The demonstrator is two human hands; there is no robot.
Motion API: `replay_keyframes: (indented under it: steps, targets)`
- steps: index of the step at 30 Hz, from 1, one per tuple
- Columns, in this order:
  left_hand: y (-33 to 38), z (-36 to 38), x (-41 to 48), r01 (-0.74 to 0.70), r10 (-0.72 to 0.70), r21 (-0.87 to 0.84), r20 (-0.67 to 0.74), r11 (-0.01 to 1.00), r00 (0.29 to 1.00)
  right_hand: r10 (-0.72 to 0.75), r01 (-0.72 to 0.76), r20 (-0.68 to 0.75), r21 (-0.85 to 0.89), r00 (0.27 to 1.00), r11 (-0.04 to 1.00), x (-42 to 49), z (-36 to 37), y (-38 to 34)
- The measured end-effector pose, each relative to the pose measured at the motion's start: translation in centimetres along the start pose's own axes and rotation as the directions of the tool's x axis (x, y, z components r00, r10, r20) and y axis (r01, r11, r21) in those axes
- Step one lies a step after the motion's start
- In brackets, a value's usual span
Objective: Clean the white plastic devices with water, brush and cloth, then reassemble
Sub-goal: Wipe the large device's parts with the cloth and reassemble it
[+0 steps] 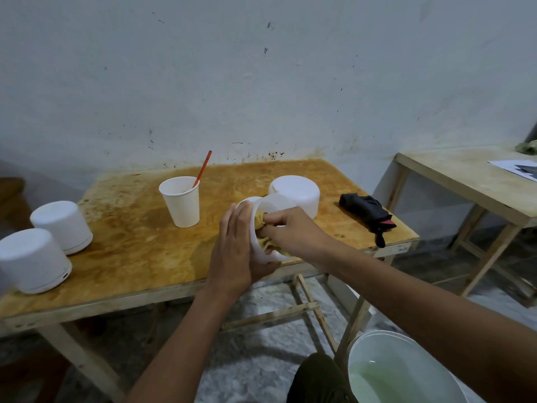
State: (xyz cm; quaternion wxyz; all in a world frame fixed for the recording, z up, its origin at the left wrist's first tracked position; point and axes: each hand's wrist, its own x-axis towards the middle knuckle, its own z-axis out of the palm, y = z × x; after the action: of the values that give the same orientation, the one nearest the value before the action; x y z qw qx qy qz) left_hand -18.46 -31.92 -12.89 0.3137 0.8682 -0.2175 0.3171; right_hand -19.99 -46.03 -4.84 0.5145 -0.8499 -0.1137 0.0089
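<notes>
The left hand (232,245) holds a white shell (270,258) on its side above the front edge of the bench (130,242), with the opening turned toward the right. Its grip is loose and open: the fingers lie straight along the shell's outer wall and the palm props it from below, while the thumb is hidden. The right hand (290,228) reaches into the opening. Its grip is closed, with curled fingers pinching a bunched yellow cloth (265,242) that is pressed against the shell's inner rim. Part of the cloth spills out below the knuckles. Just behind the shell a white drum (295,190) stands on the bench. To the left of the hands stands a white paper cup (181,203), with a red-handled brush (203,168) leaning in it. Its bristles are out of sight inside the cup. Two more white devices stand upright well apart from the hands, at the bench's left end, one farther back (62,225) and one at the near corner (33,260). A black folded bundle (366,212) lies near the right edge of the bench. On the floor at lower right, beside the person's knee, sits a white bucket (374,344) holding pale greenish water (386,382). A second bench (470,175) stands farther right and has a sheet of paper (514,167) on it.
</notes>
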Motion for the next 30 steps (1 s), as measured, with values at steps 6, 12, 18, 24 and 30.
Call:
replay_keyframes:
  steps: [6,12,18,24,30]
  targets:
    - [-0.6,0.1,-0.2,0.040,-0.040,-0.005,-0.014,0.999,0.999,0.441,-0.249,0.057,0.886,0.896,0.392,1.3,-0.2,-2.3]
    - [-0.2,0.2,0.0,0.089,-0.088,0.017,-0.039,0.996,0.995,0.409,-0.199,-0.095,0.761,0.907,0.618,2.3,0.0,-1.5]
    - [-0.5,0.7,-0.3,0.113,-0.111,0.047,-0.043,0.993,0.993,0.359,-0.272,-0.047,0.564,0.932,0.780,2.1,1.2,-1.9]
    - [0.0,0.5,-0.1,0.057,-0.054,0.046,-0.059,0.997,0.997,0.431,-0.221,-0.015,0.843,0.902,0.491,3.0,1.7,-1.7]
    - [-0.5,0.7,0.2,0.108,-0.108,-0.008,-0.069,0.994,0.992,0.019,-0.020,0.005,0.097,1.000,0.995,0.9,1.0,-0.3]
